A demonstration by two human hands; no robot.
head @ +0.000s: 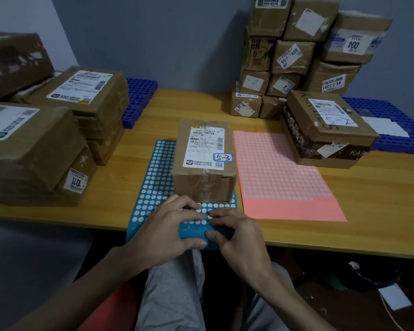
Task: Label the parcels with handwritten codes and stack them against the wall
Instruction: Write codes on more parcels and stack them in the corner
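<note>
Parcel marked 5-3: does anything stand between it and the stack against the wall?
Nothing visible on the direct line: bare table lies between the parcel and the stack. The printed box fronts only the stack's right side.

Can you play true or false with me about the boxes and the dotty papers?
1. The middle parcel has 5-3 written on it. True.
2. That parcel sits on a green sheet. False: it sits on the blue sheet.
3. The left hand and right hand both hold the blue sheet's near edge. True.
4. Everything lies on a white floor. False: it lies on a wooden table.
</note>
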